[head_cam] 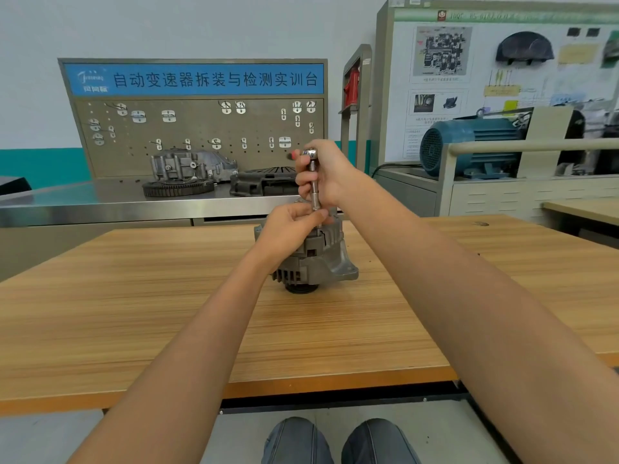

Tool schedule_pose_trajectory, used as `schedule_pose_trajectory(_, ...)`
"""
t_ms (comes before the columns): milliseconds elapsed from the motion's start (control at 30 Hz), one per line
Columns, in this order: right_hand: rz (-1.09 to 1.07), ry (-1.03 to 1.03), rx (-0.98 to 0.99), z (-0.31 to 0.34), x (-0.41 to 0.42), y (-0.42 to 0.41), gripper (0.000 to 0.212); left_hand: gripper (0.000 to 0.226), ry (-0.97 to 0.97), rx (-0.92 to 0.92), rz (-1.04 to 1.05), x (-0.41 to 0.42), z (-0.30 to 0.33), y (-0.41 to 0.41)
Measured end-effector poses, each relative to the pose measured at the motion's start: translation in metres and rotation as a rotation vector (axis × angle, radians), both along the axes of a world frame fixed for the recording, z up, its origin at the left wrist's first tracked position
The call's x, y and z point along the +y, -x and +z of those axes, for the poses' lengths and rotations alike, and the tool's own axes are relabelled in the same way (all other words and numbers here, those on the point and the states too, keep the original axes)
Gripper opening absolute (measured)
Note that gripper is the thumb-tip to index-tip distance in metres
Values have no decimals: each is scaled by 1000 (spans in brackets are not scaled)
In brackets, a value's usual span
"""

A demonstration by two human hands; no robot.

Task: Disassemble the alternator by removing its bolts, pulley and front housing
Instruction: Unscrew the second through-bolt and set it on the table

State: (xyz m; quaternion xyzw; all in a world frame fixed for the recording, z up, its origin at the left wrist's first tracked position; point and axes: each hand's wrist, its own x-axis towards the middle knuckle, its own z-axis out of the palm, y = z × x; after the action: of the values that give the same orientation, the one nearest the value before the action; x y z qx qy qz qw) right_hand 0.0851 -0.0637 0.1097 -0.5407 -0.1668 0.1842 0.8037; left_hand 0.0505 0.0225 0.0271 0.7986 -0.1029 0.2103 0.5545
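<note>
Centrally, an alternator stands pulley-down on a wooden table. At its twelve o'clock, the right hand grips an upright ratchet extension, while the left hand pinches the extension's lower end.

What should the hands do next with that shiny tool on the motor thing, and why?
Probably turn the wrench to loosen a bolt. The right hand grips it upright, its lower end on top of the alternator, while the left hand pinches that end steady. The alternator looks all in one piece on the table.
</note>
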Motion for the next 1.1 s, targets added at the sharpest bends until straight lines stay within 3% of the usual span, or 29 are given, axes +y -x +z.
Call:
schedule_pose_trajectory(67, -126, -33, 11, -2, 4, 5, 26, 11, -1, -14, 6, 0, 0, 1)
schedule_pose_trajectory(167, -557, -67, -75, -7, 19, 13, 31, 23, -18, -43, 63, -1, -1, 1)
schedule_pose_trajectory(233, -678, -64, -95, -7, 25, 12, 35, 25, -27, -36, 80, -2, -1, 2)
schedule_pose_trajectory(300, -552, -17, -48, -3, 21, 10, 33, 23, -29, -11, 52, -2, 1, 3)
schedule_pose_trajectory(433, -67, 15, 13, 2, 2, -1, 30, 17, -32, 27, 13, -1, 1, 1)
schedule_pose_trajectory(500, 24, 8, -1, 1, -4, -4, 30, 18, -14, 24, 7, -1, 1, 0)
schedule_pose_trajectory(567, -57, -9, 11, 0, 0, -1, 30, 14, -11, 17, 1, -1, 1, 1)
schedule_pose_trajectory(667, -506, 2, -52, -3, 19, 8, 31, 23, -10, -13, 37, -2, 0, 0)
schedule_pose_trajectory(733, -674, -3, -97, -4, 27, 9, 32, 31, -21, -31, 67, -2, -1, 1)
schedule_pose_trajectory(833, -435, 52, -31, 1, 20, 7, 29, 14, -9, -3, 31, -2, 0, 1)
schedule_pose_trajectory(967, -64, 138, -39, 5, 6, 3, 28, 15, -6, 24, 5, -1, 0, -1)
schedule_pose_trajectory(1033, -67, 142, -58, 3, 9, 5, 25, 13, -1, 23, -4, 0, 0, -1)
schedule_pose_trajectory(1100, -206, 114, -79, 0, 17, 10, 21, 17, -13, 12, 13, 1, 0, 0)
